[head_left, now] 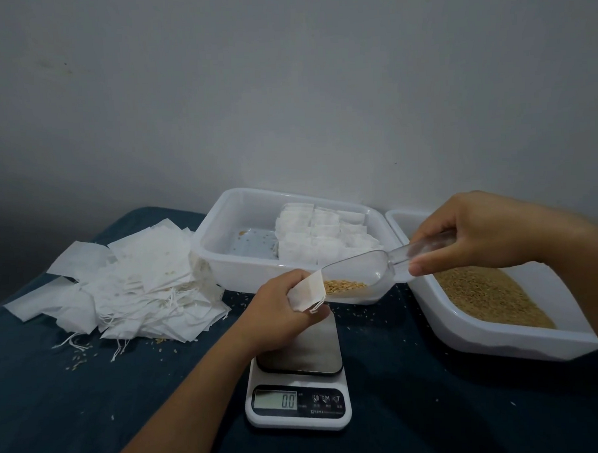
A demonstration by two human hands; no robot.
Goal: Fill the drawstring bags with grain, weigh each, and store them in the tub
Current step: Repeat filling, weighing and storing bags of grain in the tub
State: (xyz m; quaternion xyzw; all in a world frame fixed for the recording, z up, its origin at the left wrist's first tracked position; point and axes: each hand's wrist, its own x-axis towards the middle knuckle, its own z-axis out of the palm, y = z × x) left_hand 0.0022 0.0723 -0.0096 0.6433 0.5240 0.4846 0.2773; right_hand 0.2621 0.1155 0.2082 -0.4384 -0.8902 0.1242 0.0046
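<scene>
Two grips at work: left hand (280, 304) pinches bag (307, 291) mouth open above scale (299, 373); right hand (476, 232) clasps scoop (364, 269), tilted so grain slides in.

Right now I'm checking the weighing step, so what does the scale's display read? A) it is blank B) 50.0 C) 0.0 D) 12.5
C: the kitchen scale shows 0.0 on its display, since the left hand holds the drawstring bag above the platform while the right hand tips the clear scoop of grain into it.
</scene>
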